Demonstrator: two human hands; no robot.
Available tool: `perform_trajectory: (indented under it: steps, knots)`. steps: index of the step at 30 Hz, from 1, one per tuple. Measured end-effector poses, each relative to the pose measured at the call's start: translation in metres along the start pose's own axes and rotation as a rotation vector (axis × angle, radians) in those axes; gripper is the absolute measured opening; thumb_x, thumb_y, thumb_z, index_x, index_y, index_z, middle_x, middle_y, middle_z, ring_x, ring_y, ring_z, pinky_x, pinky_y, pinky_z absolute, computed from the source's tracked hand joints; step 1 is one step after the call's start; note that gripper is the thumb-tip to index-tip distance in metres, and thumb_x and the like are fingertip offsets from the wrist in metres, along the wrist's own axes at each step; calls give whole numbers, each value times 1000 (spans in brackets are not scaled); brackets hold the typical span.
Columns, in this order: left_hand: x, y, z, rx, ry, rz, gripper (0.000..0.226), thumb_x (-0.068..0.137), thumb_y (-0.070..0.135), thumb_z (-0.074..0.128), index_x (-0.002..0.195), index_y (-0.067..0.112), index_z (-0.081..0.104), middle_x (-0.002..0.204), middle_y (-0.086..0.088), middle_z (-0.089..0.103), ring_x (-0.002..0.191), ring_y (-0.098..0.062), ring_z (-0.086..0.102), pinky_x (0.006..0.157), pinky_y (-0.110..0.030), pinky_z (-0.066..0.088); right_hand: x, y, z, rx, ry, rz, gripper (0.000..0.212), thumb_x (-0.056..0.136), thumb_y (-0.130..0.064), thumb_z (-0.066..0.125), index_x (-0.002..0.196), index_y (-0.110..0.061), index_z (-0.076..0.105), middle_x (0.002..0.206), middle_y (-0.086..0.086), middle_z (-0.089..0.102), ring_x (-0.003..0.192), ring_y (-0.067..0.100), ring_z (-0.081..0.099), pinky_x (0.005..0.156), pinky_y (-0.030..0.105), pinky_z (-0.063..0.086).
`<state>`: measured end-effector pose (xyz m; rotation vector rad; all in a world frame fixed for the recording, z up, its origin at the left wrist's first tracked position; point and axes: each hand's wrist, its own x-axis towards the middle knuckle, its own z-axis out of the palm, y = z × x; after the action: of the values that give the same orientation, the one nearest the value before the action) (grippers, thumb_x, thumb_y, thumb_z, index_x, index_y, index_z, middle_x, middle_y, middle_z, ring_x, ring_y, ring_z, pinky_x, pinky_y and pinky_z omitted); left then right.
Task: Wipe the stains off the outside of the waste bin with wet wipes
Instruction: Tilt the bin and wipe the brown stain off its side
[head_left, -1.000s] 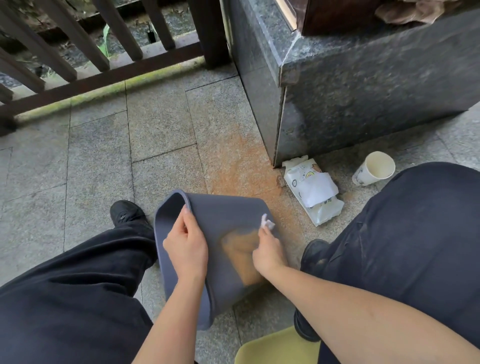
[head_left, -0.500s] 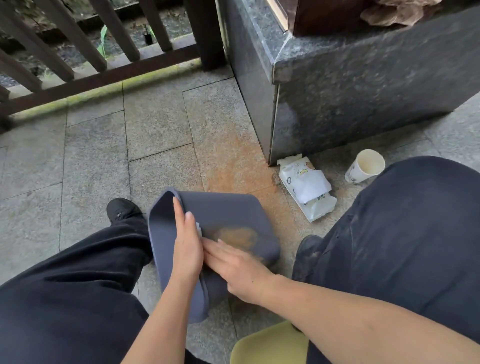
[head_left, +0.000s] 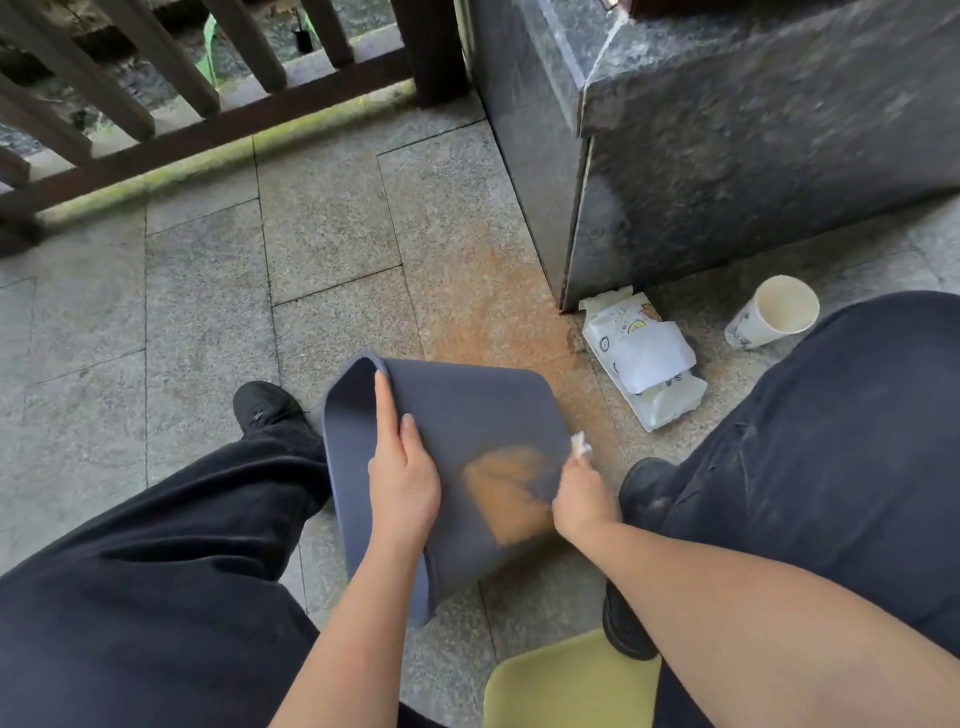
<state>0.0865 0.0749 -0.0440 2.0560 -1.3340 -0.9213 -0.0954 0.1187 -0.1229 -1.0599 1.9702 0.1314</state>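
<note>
Nearest the camera, a yellow-green seat edge (head_left: 566, 680) shows between the person's dark-trousered legs. Just beyond it, the grey waste bin (head_left: 467, 405) lies on its side on the stone floor (head_left: 202, 291) between the person's two black shoes, its open mouth turned to the left and slightly away. The left hand (head_left: 402, 475) rests on the bin's upper side near the rim, its fingers (head_left: 383, 410) straight and flat against the plastic, holding nothing. An orange-brown stain (head_left: 506, 493) covers part of the bin's outer wall, between the two hands. The right hand (head_left: 582, 499) sits at the stain's right edge, its fingers curled around a small white wet wipe (head_left: 581, 445), a crumpled tip of which pokes out above the knuckles at the bin's right edge.

Farther out, to the right of the bin, a white pack of wet wipes (head_left: 644, 361) lies on the floor, one sheet pulled partly out of its opening. A paper cup (head_left: 774, 312) lies tipped on its side beyond the right knee. Behind both stands a dark polished stone block (head_left: 753, 156), the pack's far end touching its corner. An orange tint marks the floor between the block and the bin. At the far left runs a dark wooden railing (head_left: 156, 104).
</note>
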Motion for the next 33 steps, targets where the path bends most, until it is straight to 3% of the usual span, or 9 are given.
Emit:
perform_trajectory:
  steps: [5,12,15,17,20,24,26,28,33]
  knots:
    - [6,-3,-1,-56,33,-24,52,106,36,31,149,59,12,97,32,46,72,18,48,77,-20,32,-8,-5,-7,91,19,148,63,101,-13,45,155,-7,13,142,12,49,125,32,54,99,42,44]
    - [29,-15,-25,-143,65,-133,55,103,37,33,153,47,16,129,25,35,112,1,40,95,-22,28,-23,-24,-28,80,32,58,56,99,-11,48,152,-11,31,142,9,51,125,30,55,95,35,48]
    - [52,-4,-37,-386,-89,-260,60,103,31,45,155,43,17,139,22,42,120,-9,54,102,-34,43,-30,-33,-31,80,62,-76,63,97,-7,46,155,-16,25,152,5,41,128,31,51,98,38,46]
    - [61,13,-45,-570,-161,-320,70,100,24,56,156,38,17,137,6,57,108,-19,67,90,-43,55,-31,-38,-33,136,89,-146,65,94,-3,44,154,-19,27,155,3,38,128,33,50,99,37,45]
    - [54,39,-55,-813,-239,-286,95,90,19,70,156,40,5,134,-8,60,103,-28,70,89,-48,55,-31,-46,-39,261,141,-197,68,89,3,40,151,-24,36,151,0,44,124,33,51,96,36,46]
    - [-6,58,-40,-49,-494,176,103,73,64,73,143,68,-3,137,29,49,111,6,59,82,-32,51,-27,-45,-43,395,189,-158,68,85,5,41,142,-30,50,138,1,57,118,32,56,94,38,49]
    - [-34,60,-16,232,-470,370,89,86,56,58,146,63,-7,86,32,66,77,9,63,58,-27,45,-25,-40,-42,449,163,-138,69,85,4,43,142,-34,51,132,3,61,117,31,57,96,35,49]
    - [-41,64,-4,323,-344,414,72,98,43,46,151,55,-1,57,9,51,53,-10,52,45,-30,33,-23,-38,-40,455,134,-156,66,85,3,43,139,-34,54,128,5,63,114,31,58,96,36,49]
    - [-27,57,-22,254,-274,281,60,100,52,38,149,57,5,59,3,55,55,-17,56,47,-33,36,-3,-41,-43,486,79,-138,63,88,2,42,142,-28,52,125,10,63,112,33,59,94,39,51]
